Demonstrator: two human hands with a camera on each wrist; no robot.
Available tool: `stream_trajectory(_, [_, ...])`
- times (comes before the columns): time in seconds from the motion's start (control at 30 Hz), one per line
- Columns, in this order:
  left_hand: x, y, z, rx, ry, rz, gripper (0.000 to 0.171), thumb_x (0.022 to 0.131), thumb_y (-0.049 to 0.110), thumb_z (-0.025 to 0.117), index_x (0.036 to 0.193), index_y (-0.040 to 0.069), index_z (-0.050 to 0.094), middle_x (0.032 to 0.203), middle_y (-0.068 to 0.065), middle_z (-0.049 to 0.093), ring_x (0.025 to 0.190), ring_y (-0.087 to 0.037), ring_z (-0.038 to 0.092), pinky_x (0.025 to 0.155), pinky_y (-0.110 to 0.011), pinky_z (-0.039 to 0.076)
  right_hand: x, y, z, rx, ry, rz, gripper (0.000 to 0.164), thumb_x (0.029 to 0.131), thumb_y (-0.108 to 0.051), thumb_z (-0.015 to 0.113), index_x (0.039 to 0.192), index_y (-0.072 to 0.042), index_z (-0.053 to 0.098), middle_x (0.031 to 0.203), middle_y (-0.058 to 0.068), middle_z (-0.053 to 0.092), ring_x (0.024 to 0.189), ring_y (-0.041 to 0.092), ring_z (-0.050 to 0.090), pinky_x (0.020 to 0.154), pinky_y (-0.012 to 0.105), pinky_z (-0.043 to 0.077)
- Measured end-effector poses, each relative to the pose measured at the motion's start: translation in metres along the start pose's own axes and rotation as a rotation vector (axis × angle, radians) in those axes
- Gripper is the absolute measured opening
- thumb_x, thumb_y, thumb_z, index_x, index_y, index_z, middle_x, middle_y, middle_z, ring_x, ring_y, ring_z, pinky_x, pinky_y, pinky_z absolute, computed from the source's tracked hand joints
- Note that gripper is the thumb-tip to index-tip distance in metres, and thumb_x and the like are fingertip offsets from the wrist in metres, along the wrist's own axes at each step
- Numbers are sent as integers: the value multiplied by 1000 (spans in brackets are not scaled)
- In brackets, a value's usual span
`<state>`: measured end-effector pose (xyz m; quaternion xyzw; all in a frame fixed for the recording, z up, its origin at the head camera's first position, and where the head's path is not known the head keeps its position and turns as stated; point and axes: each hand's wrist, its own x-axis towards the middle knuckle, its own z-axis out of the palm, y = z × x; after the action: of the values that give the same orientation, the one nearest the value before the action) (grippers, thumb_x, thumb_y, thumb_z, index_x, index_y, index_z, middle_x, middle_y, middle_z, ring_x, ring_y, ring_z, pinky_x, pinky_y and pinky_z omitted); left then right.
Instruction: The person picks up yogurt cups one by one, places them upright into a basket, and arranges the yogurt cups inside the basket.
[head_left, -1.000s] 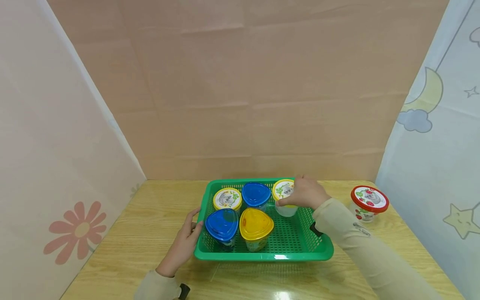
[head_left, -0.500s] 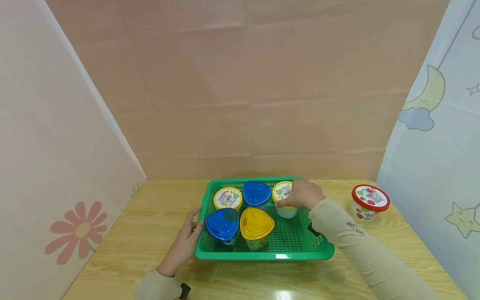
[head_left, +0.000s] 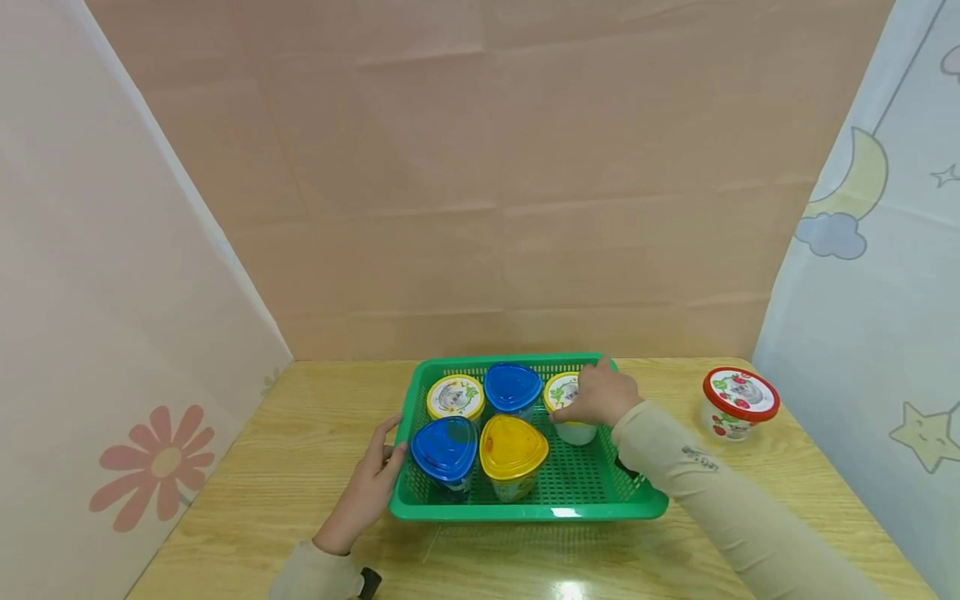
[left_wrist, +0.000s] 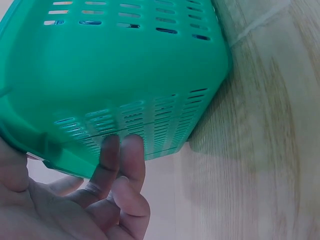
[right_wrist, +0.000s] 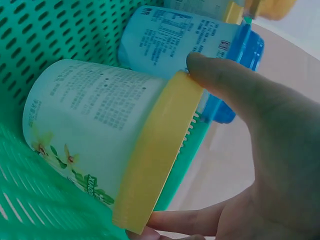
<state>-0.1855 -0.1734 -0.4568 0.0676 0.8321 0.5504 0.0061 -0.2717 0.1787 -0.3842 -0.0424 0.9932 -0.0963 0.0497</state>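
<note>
In the head view my right hand [head_left: 606,394] is inside the green basket [head_left: 525,512], at its back right. It holds a white tub with a yellow lid [head_left: 576,433] by the lid's edge. The right wrist view shows the thumb and fingers on opposite sides of that yellow lid [right_wrist: 157,150], with the tub's base down by the basket floor. My left hand [head_left: 365,490] grips the basket's left rim. In the left wrist view the thumb side lies at the rim and the bent fingers [left_wrist: 131,155] reach along the basket's outer wall.
Also in the basket are another yellow-lidded tub [head_left: 455,397], two blue-lidded tubs, one at the back [head_left: 513,387] and one in front [head_left: 445,450], and a tub with a rounded-triangular yellow lid [head_left: 513,450]. A red-lidded tub [head_left: 741,397] stands on the wooden table [head_left: 300,433] to the right.
My right hand and the yellow-lidded tub have shifted slightly lower in the head view, toward me. My left hand and the basket stay in place.
</note>
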Motion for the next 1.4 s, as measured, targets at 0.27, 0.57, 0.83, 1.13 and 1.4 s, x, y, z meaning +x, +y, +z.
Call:
stream_trajectory(0.27, [-1, 0, 0, -65, -16, -16, 48, 110, 26, 41, 155, 18, 27, 104, -14, 66, 86, -23, 69, 71, -30, 56, -1, 1, 4, -20, 11, -3, 76, 70, -65, 80, 104, 1, 63, 97, 16, 51, 70, 23, 53, 58, 39, 51])
stream_trajectory(0.57, [0, -1, -1, -63, -14, -5, 48, 110, 26, 41, 154, 17, 27, 102, -13, 67, 84, -22, 69, 70, -29, 56, 1, 0, 5, -42, 15, 1, 74, 71, -68, 77, 100, -1, 63, 93, 14, 51, 69, 23, 53, 58, 40, 50])
stream_trajectory(0.83, [0, -1, -1, -68, -11, -7, 48, 110, 25, 42, 155, 16, 27, 104, -13, 67, 85, -22, 69, 70, -29, 56, 1, 0, 6, -47, 10, 8, 77, 71, -68, 77, 103, 0, 62, 94, 15, 51, 69, 24, 53, 58, 39, 51])
stream_trajectory(1.13, [0, 2, -1, -60, -5, -8, 47, 110, 25, 41, 154, 17, 28, 104, -14, 67, 86, -21, 69, 71, -29, 55, -3, 3, -1, 15, -18, 9, 83, 71, -67, 78, 111, 3, 61, 105, 21, 53, 71, 25, 55, 59, 39, 51])
stream_trajectory(1.4, [0, 0, -1, -68, -13, -8, 48, 110, 27, 41, 155, 17, 27, 103, -15, 66, 85, -23, 69, 71, -30, 56, -16, 9, -21, 140, -34, -28, 76, 83, -52, 73, 130, 6, 57, 141, 32, 48, 109, 42, 59, 80, 53, 53])
